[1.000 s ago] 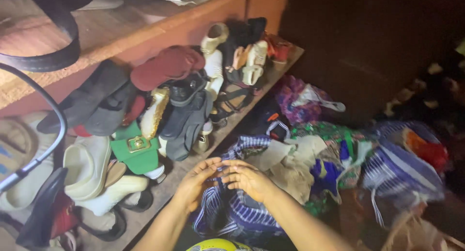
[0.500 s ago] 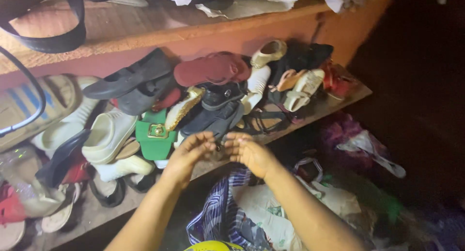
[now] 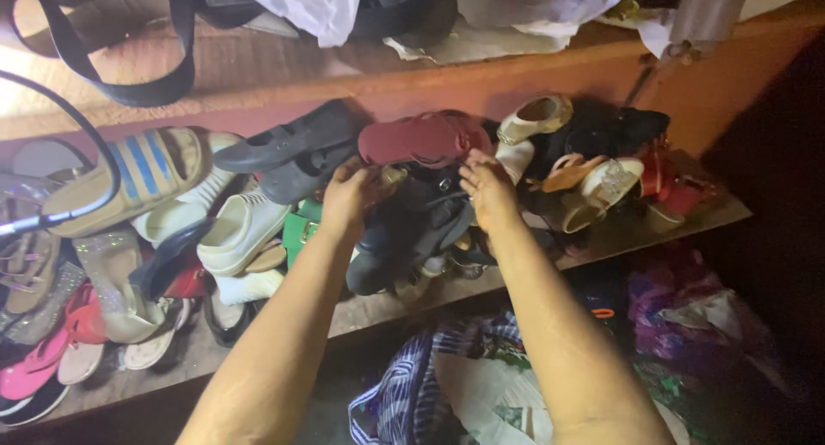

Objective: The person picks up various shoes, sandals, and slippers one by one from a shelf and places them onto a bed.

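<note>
Looks like a storage corner in someone's home, pretty dim and cluttered. There's a low wooden shelf [image 3: 601, 247] crammed with a jumble of worn shoes [image 3: 301, 144], sandals [image 3: 129, 174] and slippers [image 3: 241, 230] all piled on each other. Above it a reddish ledge [image 3: 516, 71] holds bags and cloth, and a striped bag [image 3: 404, 402] of stuff sits on the floor below.

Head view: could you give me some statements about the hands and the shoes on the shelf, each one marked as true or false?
1. Both hands reach into the pile of dark shoes. True.
2. The dark red flat slipper lies on the floor. False: it lies on top of the pile on the wooden shelf.
3. The left hand holds the beige sandal with blue stripes. False: that sandal lies apart, further left.
4. The right hand is beside a cream shoe. True.
</note>
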